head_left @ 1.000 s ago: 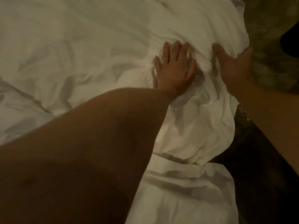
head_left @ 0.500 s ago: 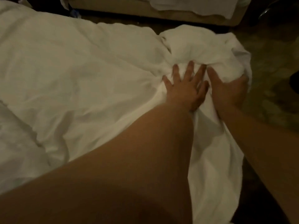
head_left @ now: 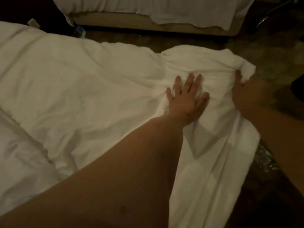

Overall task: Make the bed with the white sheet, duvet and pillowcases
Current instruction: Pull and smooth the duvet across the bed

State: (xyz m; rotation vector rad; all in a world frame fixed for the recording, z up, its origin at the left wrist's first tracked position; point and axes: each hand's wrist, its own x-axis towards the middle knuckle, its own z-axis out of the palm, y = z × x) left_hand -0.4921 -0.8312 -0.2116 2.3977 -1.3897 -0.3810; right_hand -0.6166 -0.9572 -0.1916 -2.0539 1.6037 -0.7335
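I read the scene from left to right. The white duvet (head_left: 79, 89) lies spread over the bed, rumpled, with a second layer of white bedding (head_left: 21, 162) showing at the lower left. A second bed (head_left: 148, 25) stands beyond a strip of dark floor (head_left: 271, 51).

My left hand (head_left: 185, 99) lies flat on the duvet near its far corner, fingers spread and straight, palm pressing the fabric down. It grasps nothing. A second ago it pressed beside the right hand; the two hands now stand apart.

My right hand (head_left: 245, 94) has moved outward to the duvet corner (head_left: 245, 68). Its thumb lies over the bunched fabric and the hand appears to grip that corner; the fingers are hidden beneath the cloth, so I judge the grip from the gathered folds alone. Half a second ago the right hand rested open against the bunch.

Judgement: the corner filling is being worked out toward the end of the cover. The left hand anchors, the right hand draws. The corner remains lumpy and overhangs the bed edge, so this step is not yet complete.
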